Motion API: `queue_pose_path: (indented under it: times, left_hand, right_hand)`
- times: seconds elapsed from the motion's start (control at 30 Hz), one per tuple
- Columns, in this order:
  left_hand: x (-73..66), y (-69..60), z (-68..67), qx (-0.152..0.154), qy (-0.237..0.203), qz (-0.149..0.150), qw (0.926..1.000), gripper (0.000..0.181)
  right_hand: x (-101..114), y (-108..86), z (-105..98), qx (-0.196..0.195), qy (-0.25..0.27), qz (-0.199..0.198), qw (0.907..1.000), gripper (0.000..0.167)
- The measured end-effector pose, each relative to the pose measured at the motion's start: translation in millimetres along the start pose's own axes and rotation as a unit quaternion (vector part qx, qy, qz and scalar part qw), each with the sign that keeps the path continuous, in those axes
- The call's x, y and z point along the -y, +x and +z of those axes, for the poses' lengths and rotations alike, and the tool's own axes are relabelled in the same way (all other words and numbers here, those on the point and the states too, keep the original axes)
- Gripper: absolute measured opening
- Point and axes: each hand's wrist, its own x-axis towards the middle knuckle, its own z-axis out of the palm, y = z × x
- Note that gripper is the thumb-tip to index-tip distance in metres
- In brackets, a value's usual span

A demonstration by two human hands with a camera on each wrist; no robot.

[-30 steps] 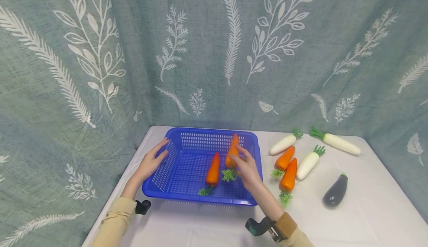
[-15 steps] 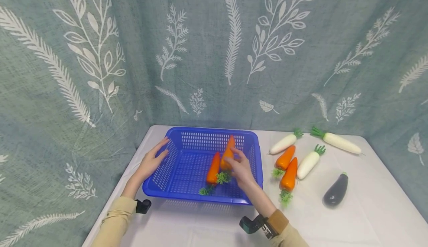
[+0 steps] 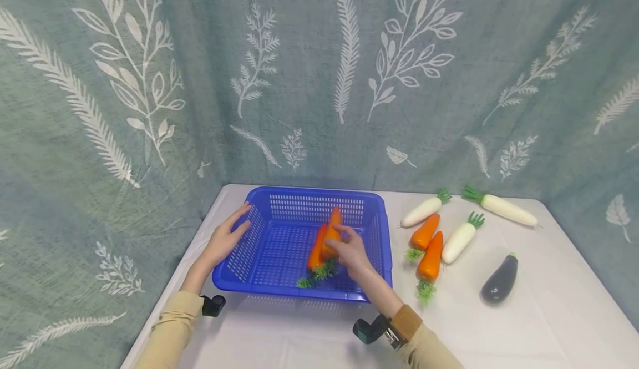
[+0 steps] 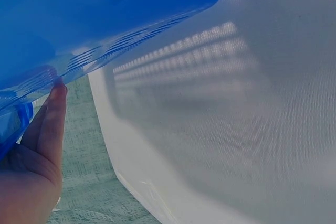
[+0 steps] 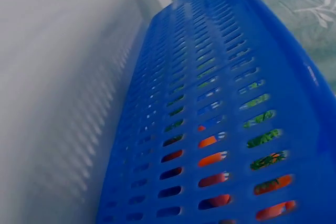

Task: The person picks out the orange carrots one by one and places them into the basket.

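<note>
In the head view a blue mesh basket (image 3: 294, 291) holds two orange carrots with green tops. My right hand (image 3: 353, 252) pinches the right-hand carrot (image 3: 335, 219) between thumb and fingers, tip pointing to the back wall. That carrot lies against the other carrot (image 3: 315, 257). At the basket's left side, my left hand (image 3: 224, 241) rests with straight fingers; its fingertips touch the basket wall in the left wrist view, where the hand (image 4: 39, 156) is partly cut off. Through the slots of the basket wall (image 5: 199, 77) the right wrist view shows bits of orange and green; the right hand is hidden there.
Right of the basket on the white table (image 3: 499, 335) lie two more carrots (image 3: 425, 233) (image 3: 430, 258), several white radishes (image 3: 460, 242) with green tops, and a dark eggplant (image 3: 500, 281). A patterned green curtain (image 3: 309, 80) hangs behind and beside the table.
My right hand has moved left with its carrot, bringing it beside the other carrot. The left hand has stayed at the basket's side.
</note>
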Motion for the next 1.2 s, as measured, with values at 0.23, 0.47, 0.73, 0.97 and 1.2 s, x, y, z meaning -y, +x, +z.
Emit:
queue_pose_path:
  times: [0.23, 0.47, 0.73, 0.97, 1.2]
  left_hand:
    - [3.0, 0.2, -1.8, -0.008, 0.006, 0.006, 0.9999, 0.046]
    - [3.5, 0.9, -1.0, -0.007, 0.007, 0.008, 0.9999, 0.046]
    - [1.0, -1.0, -1.7, -0.002, 0.004, 0.009, 0.9999, 0.046]
    - [2.0, 0.3, -0.6, 0.001, 0.004, 0.010, 0.9999, 0.045]
    - [2.7, 0.8, 0.5, 0.005, 0.003, 0.013, 0.9999, 0.046]
  right_hand:
    - [-3.3, 3.9, 3.2, 0.003, -0.041, 0.004, 0.9992, 0.046]
    - [-3.3, 3.1, 3.8, -0.001, -0.068, 0.037, 0.9970, 0.045]
    - [-3.4, 2.8, 4.4, 0.001, -0.054, 0.068, 0.9963, 0.045]
    - [-3.1, 2.1, 4.1, 0.002, -0.061, 0.051, 0.9969, 0.045]
    - [-4.5, 0.2, 2.9, 0.002, -0.091, 0.050, 0.9945, 0.043]
